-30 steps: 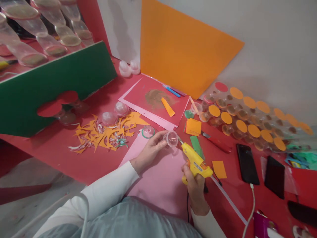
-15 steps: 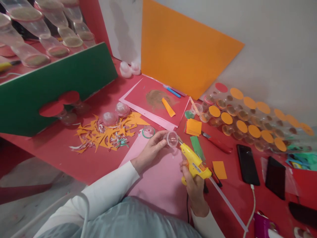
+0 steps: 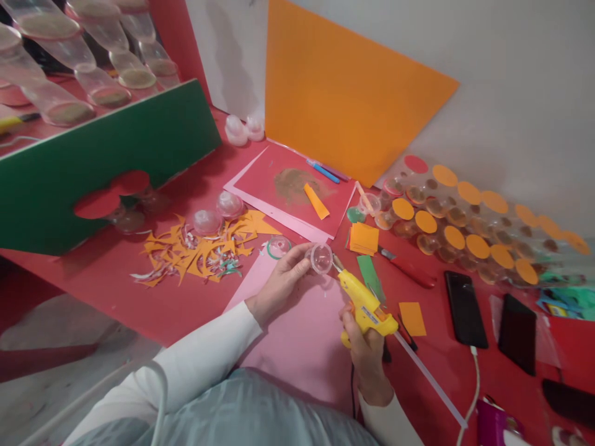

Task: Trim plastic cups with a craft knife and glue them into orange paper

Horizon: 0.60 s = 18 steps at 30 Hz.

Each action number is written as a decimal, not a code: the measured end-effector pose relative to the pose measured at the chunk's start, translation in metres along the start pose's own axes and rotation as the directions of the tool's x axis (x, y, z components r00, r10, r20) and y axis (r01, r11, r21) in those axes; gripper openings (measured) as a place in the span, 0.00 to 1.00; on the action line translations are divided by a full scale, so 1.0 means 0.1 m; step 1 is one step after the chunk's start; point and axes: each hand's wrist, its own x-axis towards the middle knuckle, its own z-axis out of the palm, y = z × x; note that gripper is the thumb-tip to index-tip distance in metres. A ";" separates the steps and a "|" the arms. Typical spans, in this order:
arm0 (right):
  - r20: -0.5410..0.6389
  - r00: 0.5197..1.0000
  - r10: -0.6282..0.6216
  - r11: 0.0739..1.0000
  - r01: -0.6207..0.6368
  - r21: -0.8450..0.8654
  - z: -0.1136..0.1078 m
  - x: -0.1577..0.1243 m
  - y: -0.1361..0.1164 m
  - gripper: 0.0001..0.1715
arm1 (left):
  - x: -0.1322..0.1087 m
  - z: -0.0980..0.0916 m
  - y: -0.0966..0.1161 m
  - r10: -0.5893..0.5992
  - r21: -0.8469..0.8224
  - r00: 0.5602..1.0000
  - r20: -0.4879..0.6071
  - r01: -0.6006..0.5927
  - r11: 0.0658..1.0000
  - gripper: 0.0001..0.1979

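Observation:
Between the fingers of my left hand (image 3: 289, 272) is a small clear plastic cup (image 3: 321, 258), its round open rim facing me. My right hand (image 3: 365, 347) is wrapped round the handle of a yellow hot glue gun (image 3: 365, 303). The gun's metal nozzle is at the right edge of the cup; whether it touches is too small to tell. A long translucent glue stick (image 3: 432, 381) sticks out of the gun's back end. Beneath both hands lies a pink sheet (image 3: 297, 347). Just beyond my left hand sits a clear cup with a green rim (image 3: 279, 247).
Orange paper scraps (image 3: 186, 254) are heaped at left beside clear domes (image 3: 207, 221). Rows of orange-topped cups (image 3: 453, 236) stand at right, near a red-handled cutter (image 3: 413, 271) and a black phone (image 3: 465, 308). A green board (image 3: 111, 167) stands at left, an orange sheet (image 3: 344, 93) behind.
The cup in my left hand has turned or shifted very slightly to the left along its rim. The glue gun stays almost in the same place.

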 end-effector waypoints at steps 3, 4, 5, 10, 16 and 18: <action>-0.034 0.999 0.007 1.000 -0.007 0.003 0.02 -0.01 0.00 0.18 | 0.01 -0.01 0.00 0.004 0.011 1.000 -0.014 -0.004 1.000 0.20; -0.044 0.999 0.003 1.000 -0.003 -0.003 0.02 -0.02 0.01 0.18 | 0.01 -0.01 0.00 0.005 0.014 1.000 -0.017 -0.005 1.000 0.19; -0.050 0.999 -0.010 1.000 0.009 -0.016 0.02 -0.02 0.01 0.18 | 0.01 -0.01 0.00 0.002 0.017 1.000 -0.017 -0.002 1.000 0.19; -0.021 0.995 -0.100 0.991 0.098 -0.090 -0.04 0.03 0.10 0.20 | 0.02 -0.03 -0.02 -0.005 0.034 1.000 -0.011 0.006 0.999 0.18; 0.001 0.995 -0.099 0.993 0.099 -0.058 -0.08 0.07 0.19 0.20 | 0.02 -0.06 -0.04 -0.001 0.038 1.000 -0.008 0.001 0.999 0.20; -0.007 0.994 -0.114 0.992 0.113 -0.062 -0.08 0.07 0.20 0.20 | 0.02 -0.07 -0.04 -0.006 0.043 1.000 -0.005 0.006 0.999 0.20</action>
